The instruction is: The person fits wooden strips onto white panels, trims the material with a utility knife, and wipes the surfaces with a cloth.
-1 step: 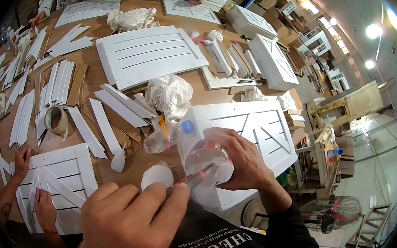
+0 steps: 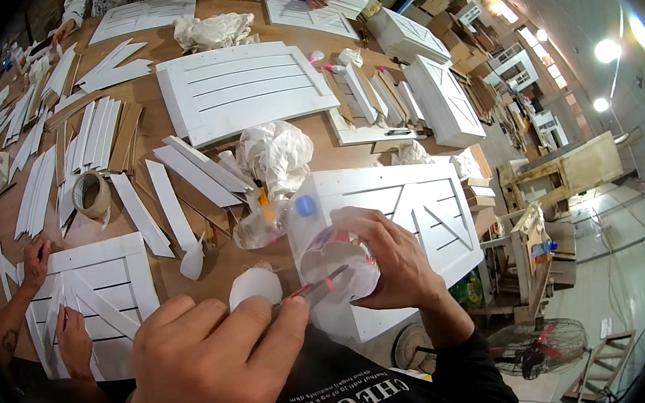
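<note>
My left hand (image 2: 217, 360) is closed in a pinch around a thin tool (image 2: 321, 285) with a red-pink handle and a dark, narrow end. That end reaches into the mouth of a clear plastic cup (image 2: 364, 278) with white stuff inside. My right hand (image 2: 397, 260) wraps around the cup's right side and tilts its mouth toward me. Below the cup lies a white slatted panel (image 2: 437, 237) with diagonal strips. A clear plastic bottle (image 2: 257, 229) with a blue cap lies beside the panel's left edge. A round white lid-like piece (image 2: 255, 286) sits just beyond my left fingers.
Another person's hands (image 2: 74, 342) rest on a white panel (image 2: 133, 275) at the left. White strips (image 2: 94, 137), a tape roll (image 2: 92, 197) and crumpled white cloth (image 2: 276, 155) cover parts of the brown table. Stacked panels (image 2: 440, 103) stand at the far right; a fan (image 2: 538, 347) is below them.
</note>
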The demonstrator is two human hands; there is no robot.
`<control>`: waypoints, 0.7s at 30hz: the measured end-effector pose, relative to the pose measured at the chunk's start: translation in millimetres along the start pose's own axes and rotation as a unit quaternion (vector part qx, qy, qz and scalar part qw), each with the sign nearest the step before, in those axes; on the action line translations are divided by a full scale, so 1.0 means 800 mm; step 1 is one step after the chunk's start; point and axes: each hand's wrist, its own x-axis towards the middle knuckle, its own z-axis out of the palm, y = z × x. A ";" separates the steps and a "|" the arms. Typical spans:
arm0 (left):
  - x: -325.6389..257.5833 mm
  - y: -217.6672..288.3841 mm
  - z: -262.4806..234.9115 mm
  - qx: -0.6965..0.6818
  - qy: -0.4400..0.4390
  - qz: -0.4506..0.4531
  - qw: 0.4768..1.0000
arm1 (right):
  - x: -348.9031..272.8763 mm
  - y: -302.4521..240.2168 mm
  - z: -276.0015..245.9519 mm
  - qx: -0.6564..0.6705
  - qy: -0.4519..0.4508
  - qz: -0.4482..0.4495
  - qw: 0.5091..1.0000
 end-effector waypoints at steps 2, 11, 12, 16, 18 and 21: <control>0.002 0.000 0.000 0.007 0.004 0.003 1.000 | 0.001 -0.001 -0.003 -0.006 -0.009 0.000 1.000; -0.004 -0.008 -0.021 -0.031 0.027 -0.025 0.999 | -0.002 0.010 -0.013 0.003 0.039 0.023 0.999; -0.010 -0.013 -0.023 -0.049 0.037 -0.033 0.998 | 0.000 0.011 -0.013 0.009 0.045 0.023 0.999; -0.013 -0.044 0.009 -0.190 0.188 -0.106 0.958 | -0.021 0.031 -0.011 0.079 0.028 0.072 0.994; -0.024 -0.047 0.035 -0.341 0.265 -0.234 0.871 | -0.020 0.034 -0.003 0.286 -0.004 0.039 0.957; -0.009 -0.047 0.093 -0.522 0.267 -0.239 0.774 | -0.016 0.030 0.010 0.489 -0.074 0.039 0.869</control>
